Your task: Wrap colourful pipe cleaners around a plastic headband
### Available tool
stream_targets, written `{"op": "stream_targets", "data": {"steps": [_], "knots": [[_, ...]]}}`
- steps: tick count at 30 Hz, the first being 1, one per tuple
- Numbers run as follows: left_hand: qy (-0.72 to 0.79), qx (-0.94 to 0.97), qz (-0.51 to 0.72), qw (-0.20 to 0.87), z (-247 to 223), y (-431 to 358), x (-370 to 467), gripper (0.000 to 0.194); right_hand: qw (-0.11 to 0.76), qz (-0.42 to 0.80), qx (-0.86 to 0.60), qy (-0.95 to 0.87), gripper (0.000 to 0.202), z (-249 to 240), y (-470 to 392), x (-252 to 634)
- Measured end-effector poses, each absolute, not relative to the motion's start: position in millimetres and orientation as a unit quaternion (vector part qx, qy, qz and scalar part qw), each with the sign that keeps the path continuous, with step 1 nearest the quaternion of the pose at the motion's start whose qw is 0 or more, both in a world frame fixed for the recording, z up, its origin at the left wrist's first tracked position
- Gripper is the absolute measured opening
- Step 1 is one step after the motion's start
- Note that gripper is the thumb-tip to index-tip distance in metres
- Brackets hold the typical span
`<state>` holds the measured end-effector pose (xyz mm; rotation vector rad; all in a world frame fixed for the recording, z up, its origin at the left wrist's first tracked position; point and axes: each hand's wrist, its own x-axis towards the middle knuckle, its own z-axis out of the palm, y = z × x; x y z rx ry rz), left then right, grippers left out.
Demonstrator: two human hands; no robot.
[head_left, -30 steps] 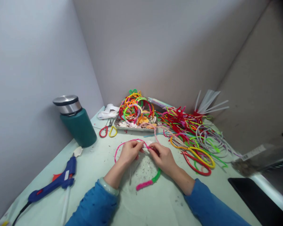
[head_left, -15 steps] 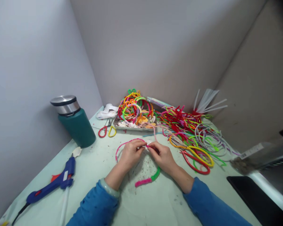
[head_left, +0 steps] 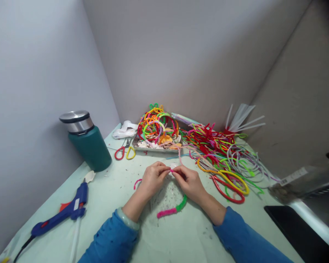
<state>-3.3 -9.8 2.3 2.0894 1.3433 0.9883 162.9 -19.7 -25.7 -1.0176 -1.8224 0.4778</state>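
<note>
Both hands meet over the middle of the table, fingertips pinched close together. My left hand (head_left: 153, 179) is closed on a pink pipe cleaner (head_left: 137, 183), whose free end sticks out at the left beyond the wrist. Its middle is hidden behind the fingers. My right hand (head_left: 190, 182) pinches the same pink strand a little to the right, where a small bit shows between the fingertips. From beneath the right hand curves a thicker fuzzy piece, green and then pink (head_left: 167, 212), down onto the table. Whether it joins the held strand is hidden.
Behind the hands stands a metal tray (head_left: 156, 149) heaped with pipe-cleaner shapes. Loose pipe cleaners (head_left: 208, 140) and large red-yellow scissors (head_left: 230, 186) lie right. At left are a green bottle (head_left: 91, 148), a blue glue gun (head_left: 71, 212) and small scissors (head_left: 125, 151).
The pink pipe cleaner's long loop at the left has drawn in, so only a short end shows beside the left wrist. Both hands stay nearly in place.
</note>
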Motion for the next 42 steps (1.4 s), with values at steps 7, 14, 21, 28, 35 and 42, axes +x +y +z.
{"op": "stream_targets", "data": {"steps": [7,14,21,28,35,42], "knots": [[0.492,0.75,0.36,0.258,4.5,-9.7,-3.0,0.02,0.474,0.197,-0.415,-0.751,0.014,-25.5,-20.1,163.0],[0.504,0.678,0.329,0.422,-0.7,-8.2,-4.5,0.027,0.469,0.196,-0.413,-0.755,0.015,-23.4,-21.0,162.4],[0.471,0.594,0.321,0.568,4.4,-9.6,-3.0,0.031,0.463,0.197,-0.407,-0.763,0.013,-23.5,-21.5,163.0],[0.453,0.555,0.315,0.623,5.0,-9.9,-4.9,0.033,0.47,0.208,-0.377,-0.77,0.017,-24.8,-19.5,163.5],[0.436,0.562,0.291,0.639,8.0,-11.1,-11.5,0.027,0.466,0.227,-0.366,-0.773,0.017,-23.4,-20.1,164.5],[0.502,0.637,0.299,0.503,4.5,-8.7,-8.6,0.021,0.473,0.233,-0.374,-0.763,0.016,-26.0,-18.4,163.1]]}}
